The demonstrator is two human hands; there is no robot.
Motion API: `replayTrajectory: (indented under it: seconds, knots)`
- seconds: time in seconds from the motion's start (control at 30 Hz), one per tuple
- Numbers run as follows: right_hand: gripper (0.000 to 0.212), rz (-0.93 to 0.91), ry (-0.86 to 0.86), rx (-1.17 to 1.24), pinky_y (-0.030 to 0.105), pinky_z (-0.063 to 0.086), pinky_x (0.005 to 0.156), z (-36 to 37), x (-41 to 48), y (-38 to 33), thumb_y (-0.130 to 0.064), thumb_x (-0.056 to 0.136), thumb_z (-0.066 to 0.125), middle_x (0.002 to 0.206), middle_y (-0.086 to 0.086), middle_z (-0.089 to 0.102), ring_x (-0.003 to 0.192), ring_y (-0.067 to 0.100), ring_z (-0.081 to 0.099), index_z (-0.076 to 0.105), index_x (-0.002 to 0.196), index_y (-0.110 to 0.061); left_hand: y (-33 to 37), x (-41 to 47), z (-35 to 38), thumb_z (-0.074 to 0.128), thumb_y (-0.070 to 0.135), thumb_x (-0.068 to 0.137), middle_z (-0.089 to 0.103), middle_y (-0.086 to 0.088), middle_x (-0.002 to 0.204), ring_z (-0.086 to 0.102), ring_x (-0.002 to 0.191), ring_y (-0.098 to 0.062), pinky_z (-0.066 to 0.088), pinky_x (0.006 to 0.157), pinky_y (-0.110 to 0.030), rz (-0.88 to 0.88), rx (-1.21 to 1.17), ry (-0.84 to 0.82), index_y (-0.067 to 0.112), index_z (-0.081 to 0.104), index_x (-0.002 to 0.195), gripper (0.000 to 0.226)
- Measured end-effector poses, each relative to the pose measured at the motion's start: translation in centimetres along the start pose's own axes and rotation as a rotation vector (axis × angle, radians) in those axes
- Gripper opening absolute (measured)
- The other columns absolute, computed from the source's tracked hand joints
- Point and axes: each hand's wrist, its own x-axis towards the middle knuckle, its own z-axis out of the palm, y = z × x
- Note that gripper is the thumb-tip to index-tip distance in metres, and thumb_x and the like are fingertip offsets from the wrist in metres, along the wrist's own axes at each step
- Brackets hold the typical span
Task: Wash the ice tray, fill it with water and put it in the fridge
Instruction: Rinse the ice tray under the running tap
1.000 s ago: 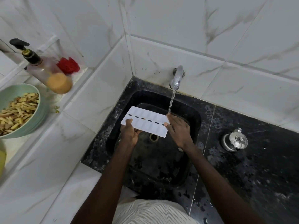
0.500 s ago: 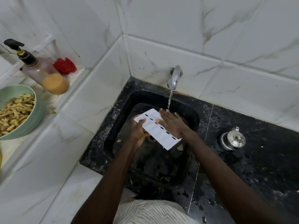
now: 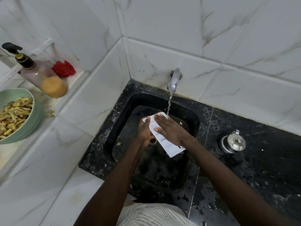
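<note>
The white ice tray (image 3: 169, 147) is held over the black sink (image 3: 123, 101), turned lengthwise so it runs from the water stream down toward me. My left hand (image 3: 144, 131) grips its left edge, thumb on top. My right hand (image 3: 169, 129) lies flat on the tray's upper face with straight fingers. Water runs from the chrome tap (image 3: 174, 79) onto the tray's far end by my right fingertips.
A small steel pot with lid (image 3: 232, 143) sits on the wet black counter right of the sink. On the white ledge at left stand a pump bottle (image 3: 39, 74), a red scrubber (image 3: 63, 69) and a green bowl (image 3: 35, 126) of yellow sticks.
The tray has turned from crosswise to lengthwise under the tap. My right hand went from holding its right end to lying flat across its top.
</note>
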Motion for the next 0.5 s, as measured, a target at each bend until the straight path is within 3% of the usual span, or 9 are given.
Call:
replayTrajectory:
  seconds: [0.07, 0.17, 0.23, 0.4, 0.5]
  knots:
    - [0.069, -0.021, 0.000, -0.029, 0.034, -0.004, 0.130, 0.1, -0.7, 0.2, -0.056, 0.109, 0.021, 0.171, -0.010, -0.006, 0.157, 0.004, -0.012, 0.001, 0.166, -0.023, 0.4, 0.3, -0.1, 0.049, 0.035, 0.109, 0.068, -0.025, 0.126, 0.071, 0.096, -0.033, 0.060, 0.064, -0.036, -0.048, -0.049, 0.060, 0.007, 0.050, 0.137, 0.040]
    - [0.066, -0.048, 0.022, -0.047, 0.028, -0.011, 0.127, 0.2, -2.3, 0.4, -0.056, 0.110, 0.021, 0.169, -0.013, -0.008, 0.157, 0.002, -0.012, 0.001, 0.165, -0.026, 1.5, 1.3, -1.3, 0.049, 0.033, 0.109, 0.071, -0.020, 0.125, 0.074, 0.102, -0.034, 0.062, 0.059, -0.040, -0.019, -0.116, 0.106, 0.008, 0.054, 0.136, 0.037]
    - [0.064, -0.050, 0.034, -0.052, 0.025, -0.013, 0.126, 0.6, -3.5, 0.6, -0.053, 0.111, 0.023, 0.169, -0.015, -0.007, 0.156, 0.001, -0.012, 0.002, 0.165, -0.027, 2.3, 1.8, -2.3, 0.047, 0.028, 0.110, 0.074, -0.016, 0.117, 0.076, 0.092, -0.028, 0.061, 0.055, -0.039, -0.003, -0.139, 0.185, 0.011, 0.060, 0.129, 0.029]
    - [0.067, 0.011, 0.086, 0.164, 0.030, 0.003, 0.130, 2.9, -5.2, 1.4, -0.062, 0.107, 0.026, 0.171, -0.017, 0.008, 0.157, -0.003, -0.001, 0.013, 0.165, -0.032, 3.2, 2.4, -3.8, 0.043, 0.027, 0.110, 0.068, -0.015, 0.129, 0.070, 0.093, -0.027, 0.057, 0.065, -0.042, -0.086, -0.199, 0.347, 0.013, 0.049, 0.143, 0.036]
    - [0.071, 0.095, 0.105, 0.418, 0.024, 0.012, 0.127, 4.2, -5.2, 1.1, -0.066, 0.102, 0.043, 0.166, -0.019, 0.021, 0.153, -0.005, 0.013, 0.026, 0.163, -0.034, 3.3, 2.2, -3.6, 0.052, 0.034, 0.108, 0.061, -0.019, 0.132, 0.064, 0.111, -0.036, 0.054, 0.076, -0.051, -0.168, -0.237, 0.391, 0.010, 0.047, 0.145, 0.045]
